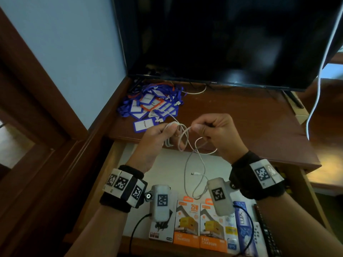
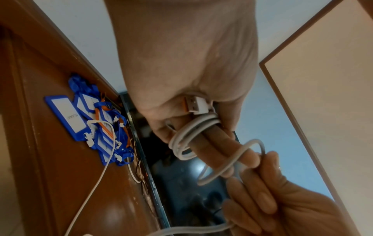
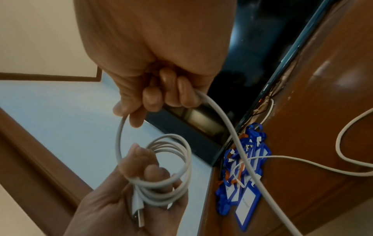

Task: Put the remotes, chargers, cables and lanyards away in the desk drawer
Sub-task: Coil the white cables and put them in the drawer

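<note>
Coiling was under way in the head view: left hand (image 1: pixel 157 138) held a bundle of white cable (image 1: pixel 182 136) looped round its fingers, right hand (image 1: pixel 215 132) just beside it, fist curled on the free run. The loose tail dropped below both hands into the open drawer (image 1: pixel 167 164), so the slack lay toward the right hand. Charger boxes (image 1: pixel 200 225) sat at the drawer's near edge; lanyards (image 1: pixel 154 106) lay on the desktop (image 1: pixel 241 115), beyond the hands.

Left wrist view: the USB plug (image 2: pixel 194 105) was tucked against the palm, loops wound crosswise over the fingers (image 2: pixel 212 143).

Right wrist view: curled fingers (image 3: pixel 161 92) pinched the cable, its run slanting down across the lanyards.
</note>
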{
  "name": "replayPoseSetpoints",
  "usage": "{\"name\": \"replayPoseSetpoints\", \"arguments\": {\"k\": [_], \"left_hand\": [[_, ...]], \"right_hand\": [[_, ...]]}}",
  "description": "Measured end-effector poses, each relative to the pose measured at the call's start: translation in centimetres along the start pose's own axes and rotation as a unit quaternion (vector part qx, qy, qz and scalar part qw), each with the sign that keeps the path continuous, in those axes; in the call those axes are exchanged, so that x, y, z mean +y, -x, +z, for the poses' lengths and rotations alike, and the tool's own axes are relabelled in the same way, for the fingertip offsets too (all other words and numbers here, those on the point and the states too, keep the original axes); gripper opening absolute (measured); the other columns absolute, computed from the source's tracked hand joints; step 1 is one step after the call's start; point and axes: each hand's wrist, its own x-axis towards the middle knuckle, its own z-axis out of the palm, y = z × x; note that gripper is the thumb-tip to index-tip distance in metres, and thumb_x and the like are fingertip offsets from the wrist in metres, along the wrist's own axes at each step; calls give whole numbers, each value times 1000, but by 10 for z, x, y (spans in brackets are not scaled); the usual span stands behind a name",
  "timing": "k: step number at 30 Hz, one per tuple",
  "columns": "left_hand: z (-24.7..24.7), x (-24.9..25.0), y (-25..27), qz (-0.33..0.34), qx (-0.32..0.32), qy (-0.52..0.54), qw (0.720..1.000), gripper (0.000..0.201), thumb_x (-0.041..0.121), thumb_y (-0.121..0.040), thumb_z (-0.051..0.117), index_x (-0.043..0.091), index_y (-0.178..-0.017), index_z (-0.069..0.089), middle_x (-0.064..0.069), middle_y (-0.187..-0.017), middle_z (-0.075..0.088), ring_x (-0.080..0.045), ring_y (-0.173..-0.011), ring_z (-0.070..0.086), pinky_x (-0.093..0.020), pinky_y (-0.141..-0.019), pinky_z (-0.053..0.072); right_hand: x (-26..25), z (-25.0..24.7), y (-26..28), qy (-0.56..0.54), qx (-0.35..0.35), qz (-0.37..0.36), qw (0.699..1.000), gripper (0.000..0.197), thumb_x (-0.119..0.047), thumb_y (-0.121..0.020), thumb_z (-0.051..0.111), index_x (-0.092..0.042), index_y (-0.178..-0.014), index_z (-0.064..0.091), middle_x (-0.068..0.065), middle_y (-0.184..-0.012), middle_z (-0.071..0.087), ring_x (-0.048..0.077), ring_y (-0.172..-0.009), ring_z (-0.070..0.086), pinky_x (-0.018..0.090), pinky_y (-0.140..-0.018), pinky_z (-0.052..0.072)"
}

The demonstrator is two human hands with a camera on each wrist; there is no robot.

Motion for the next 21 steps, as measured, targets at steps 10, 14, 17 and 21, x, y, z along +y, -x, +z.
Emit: {"name": "replayPoseSetpoints", "arguments": {"k": [10,14,17,21], "left_hand": [[2,-11,0,-33,-73,153,985,34,35,-93,45,10,-74,59,1,-54,46,-12,-49,47,-28,-57,42],[-4,-14,1,-52,-164,112,979,33,33,-94,48,7,-77,60,-1,-52,41,-9,-43,39,-19,-48,40],[-11,-8,-1,-61,-178,87,978,32,30,-95,50,5,-78,59,0,-51,38,-8,-43,36,-18,-46,38],[-23,-4,-8,-40,-72,136,987,29,28,-90,48,9,-73,61,6,-47,35,-9,-43,35,-17,-47,37]], "right_hand": [[9,4,2,-1,63,3,998,10,-1,-80,69,-7,-73,66,9,-61,55,7,-49,42,15,-49,37],[19,-4,3,-8,63,0,998,21,-15,-67,80,-4,-71,63,16,-63,57,18,-52,44,22,-51,40],[28,-9,8,26,55,3,998,24,-27,-67,79,-11,-68,61,21,-64,56,23,-53,43,26,-50,39],[48,-7,21,-4,64,46,997,15,-8,-82,68,-12,-69,61,7,-60,54,17,-54,46,26,-53,42]]}}
